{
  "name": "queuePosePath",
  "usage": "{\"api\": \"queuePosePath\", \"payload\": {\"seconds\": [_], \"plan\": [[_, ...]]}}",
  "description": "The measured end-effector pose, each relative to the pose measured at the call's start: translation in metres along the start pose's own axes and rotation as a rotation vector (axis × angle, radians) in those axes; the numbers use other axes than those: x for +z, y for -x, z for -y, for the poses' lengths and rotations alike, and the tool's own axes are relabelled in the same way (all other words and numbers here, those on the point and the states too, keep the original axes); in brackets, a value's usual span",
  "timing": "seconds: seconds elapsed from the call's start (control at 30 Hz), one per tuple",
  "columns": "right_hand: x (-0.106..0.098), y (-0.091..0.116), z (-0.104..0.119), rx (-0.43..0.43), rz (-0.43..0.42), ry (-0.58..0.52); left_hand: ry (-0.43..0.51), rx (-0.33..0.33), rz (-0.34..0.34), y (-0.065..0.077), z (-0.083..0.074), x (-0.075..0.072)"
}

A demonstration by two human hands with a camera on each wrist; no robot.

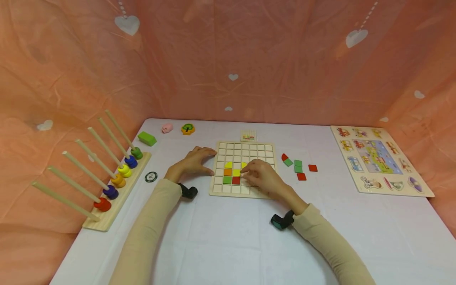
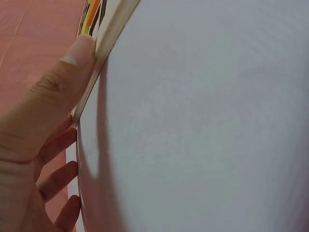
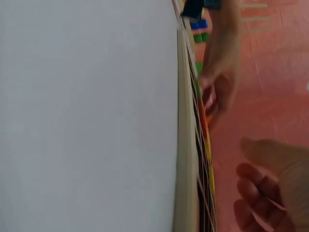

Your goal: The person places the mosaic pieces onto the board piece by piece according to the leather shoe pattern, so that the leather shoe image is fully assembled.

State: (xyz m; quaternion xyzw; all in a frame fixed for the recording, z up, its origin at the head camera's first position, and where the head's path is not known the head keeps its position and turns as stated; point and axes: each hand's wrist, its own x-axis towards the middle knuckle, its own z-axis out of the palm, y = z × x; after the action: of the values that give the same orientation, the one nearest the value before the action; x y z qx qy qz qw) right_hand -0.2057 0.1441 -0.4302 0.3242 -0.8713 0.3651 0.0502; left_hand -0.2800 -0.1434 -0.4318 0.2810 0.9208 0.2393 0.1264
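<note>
My left hand (image 1: pixel 195 161) rests at the left edge of a wooden grid board (image 1: pixel 228 194); in the left wrist view its thumb (image 2: pixel 79 50) touches the board's side, the fingers spread further along. Over the board's right half is my right hand (image 1: pixel 261 176), fingertips close by a yellow piece (image 1: pixel 244 164). In the right wrist view its thumb and loosely bent fingers (image 3: pixel 253 191) have nothing visible between them. Several coloured pieces sit in the grid, among them an orange square (image 1: pixel 228 172), a green square (image 1: pixel 227 180) and a red square (image 1: pixel 236 180).
Loose green pieces (image 1: pixel 298 163) and red squares (image 1: pixel 312 168) lie right of the board. A small pattern card (image 1: pixel 248 135) is behind it. On the left stands a peg rack (image 1: pixel 121 198) with coloured rings; a picture puzzle (image 1: pixel 377 158) lies at right. A round chip (image 1: pixel 151 177) is near my left wrist.
</note>
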Motion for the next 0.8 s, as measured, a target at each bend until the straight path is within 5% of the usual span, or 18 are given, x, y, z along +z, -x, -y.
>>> {"api": "queuePosePath", "payload": {"seconds": [0.43, 0.8], "plan": [[-0.065, 0.037, -0.037, 0.106, -0.214, 0.084, -0.002, -0.014, 0.004, -0.001, 0.0, 0.0], [-0.087, 0.084, -0.063, 0.314, -0.199, 0.254, 0.001, -0.003, 0.008, 0.0, 0.0, -0.001]]}}
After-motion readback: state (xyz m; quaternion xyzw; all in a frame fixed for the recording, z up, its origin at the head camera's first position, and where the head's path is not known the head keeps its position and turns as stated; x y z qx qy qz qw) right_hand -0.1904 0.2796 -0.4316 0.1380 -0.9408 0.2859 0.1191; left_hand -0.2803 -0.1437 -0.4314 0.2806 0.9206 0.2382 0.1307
